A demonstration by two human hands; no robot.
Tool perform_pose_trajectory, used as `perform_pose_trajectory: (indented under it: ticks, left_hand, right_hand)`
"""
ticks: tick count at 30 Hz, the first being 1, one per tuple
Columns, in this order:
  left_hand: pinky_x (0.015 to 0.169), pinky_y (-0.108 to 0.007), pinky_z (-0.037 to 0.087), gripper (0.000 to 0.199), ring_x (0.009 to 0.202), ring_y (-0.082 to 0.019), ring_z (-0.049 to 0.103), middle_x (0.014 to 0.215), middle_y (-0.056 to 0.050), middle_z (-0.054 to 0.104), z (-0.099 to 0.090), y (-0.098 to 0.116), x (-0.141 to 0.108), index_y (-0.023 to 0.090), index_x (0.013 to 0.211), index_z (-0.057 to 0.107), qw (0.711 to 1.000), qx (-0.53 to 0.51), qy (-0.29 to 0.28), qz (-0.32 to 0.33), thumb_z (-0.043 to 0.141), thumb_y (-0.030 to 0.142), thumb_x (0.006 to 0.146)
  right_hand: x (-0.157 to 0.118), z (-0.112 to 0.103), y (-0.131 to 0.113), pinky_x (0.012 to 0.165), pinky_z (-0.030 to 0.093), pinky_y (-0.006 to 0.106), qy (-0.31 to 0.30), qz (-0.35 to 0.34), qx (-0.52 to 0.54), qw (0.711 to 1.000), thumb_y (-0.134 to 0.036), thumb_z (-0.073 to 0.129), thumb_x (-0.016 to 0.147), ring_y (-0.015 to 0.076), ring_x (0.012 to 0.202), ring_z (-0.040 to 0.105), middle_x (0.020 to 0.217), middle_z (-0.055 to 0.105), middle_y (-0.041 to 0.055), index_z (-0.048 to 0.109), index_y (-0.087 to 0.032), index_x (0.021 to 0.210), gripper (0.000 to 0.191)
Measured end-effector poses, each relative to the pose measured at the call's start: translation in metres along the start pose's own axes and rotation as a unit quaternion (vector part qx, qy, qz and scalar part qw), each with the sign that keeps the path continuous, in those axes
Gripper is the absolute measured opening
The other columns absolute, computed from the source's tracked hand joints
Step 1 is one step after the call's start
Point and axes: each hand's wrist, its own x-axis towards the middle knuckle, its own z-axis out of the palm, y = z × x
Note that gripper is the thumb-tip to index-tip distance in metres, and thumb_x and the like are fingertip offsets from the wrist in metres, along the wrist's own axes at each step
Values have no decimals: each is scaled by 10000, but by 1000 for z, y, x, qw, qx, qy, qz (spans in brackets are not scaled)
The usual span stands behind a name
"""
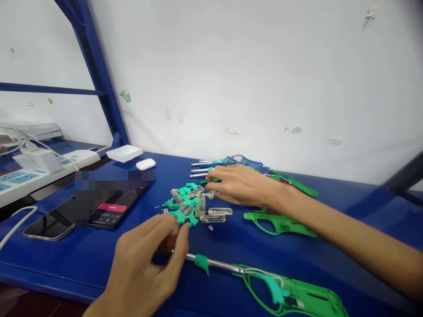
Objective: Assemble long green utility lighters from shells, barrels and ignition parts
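My left hand [148, 251] reaches in from the lower left, thumb and forefinger closing at a teal plastic trigger [189, 217] on the near edge of a small pile. Across the pile, my right hand [236, 182] has its fingers curled around a clear plastic fuel tank [210, 194], mostly covered by the fingers. More clear tanks [216, 218] and teal triggers lie between the hands. In front of me is a half-open green lighter casing [313, 295] with a metal barrel [220, 264], a teal slider [201, 262] and a white tube; my left hand hides the barrel's tip.
Another green casing [280, 222] lies beneath my right forearm, with blue lighters [244, 160] behind my hand. To the left are two phones [117, 207], a white earbud case [146, 164], a white box [124, 153] and a power strip [76, 160]. A wall bounds the blue table [132, 255].
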Motion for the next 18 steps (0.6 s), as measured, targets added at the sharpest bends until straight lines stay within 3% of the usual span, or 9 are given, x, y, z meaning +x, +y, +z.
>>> perform_pose_trajectory:
  ticks: [3, 5, 8, 11, 15, 18]
  left_hand:
    - [644, -258, 442, 230, 710, -142, 539, 756, 38, 605, 0, -3, 7, 218, 853, 596, 997, 16, -53, 48, 614, 120, 1061]
    - [634, -294, 464, 112, 840, -210, 598, 900, -12, 705, 1, -5, 13, 223, 1010, 683, 988, 52, -104, 101, 641, 131, 1056]
    - [541, -304, 436, 331, 952, -268, 646, 1060, -37, 735, 5, -5, 20, 260, 1147, 727, 951, 138, -229, 156, 650, -1, 958]
    - [578, -308, 496, 549, 1051, -279, 676, 1128, -30, 732, 9, -3, 25, 263, 1135, 738, 910, 191, -327, 168, 619, -152, 794]
    - [697, -321, 579, 615, 1103, -277, 683, 1156, -50, 733, 18, -4, 29, 218, 1129, 744, 889, 204, -364, 188, 612, -196, 694]
    - [658, -313, 568, 511, 1084, -293, 686, 1118, -74, 732, 27, -6, 31, 192, 1054, 742, 877, 213, -384, 196, 682, -168, 695]
  right_hand:
    - [-14, -11, 4, 743, 566, 340, 34, 25, 1, 999, -208, 637, 1070, 222, 988, 714, 1140, 756, 88, 691, -170, 1203, 149]
    - [-28, -19, 4, 667, 494, 336, 52, 41, -2, 998, -235, 612, 1078, 222, 883, 688, 994, 755, 77, 688, -178, 1182, 141]
    - [-51, -28, -3, 605, 407, 336, 75, 52, -8, 996, -277, 546, 1118, 203, 749, 641, 882, 738, 50, 691, -193, 1149, 170]
    - [-73, -33, -16, 593, 391, 340, 96, 50, -12, 994, -261, 454, 1156, 189, 714, 636, 854, 741, 38, 697, -202, 1083, 260]
    - [-98, -37, -37, 599, 436, 354, 116, 60, -11, 991, -244, 425, 1164, 194, 742, 695, 857, 756, 28, 690, -202, 1100, 276]
    - [-113, -38, -50, 614, 498, 355, 123, 70, 3, 990, -248, 446, 1162, 183, 776, 747, 962, 803, 29, 672, -207, 1140, 231]
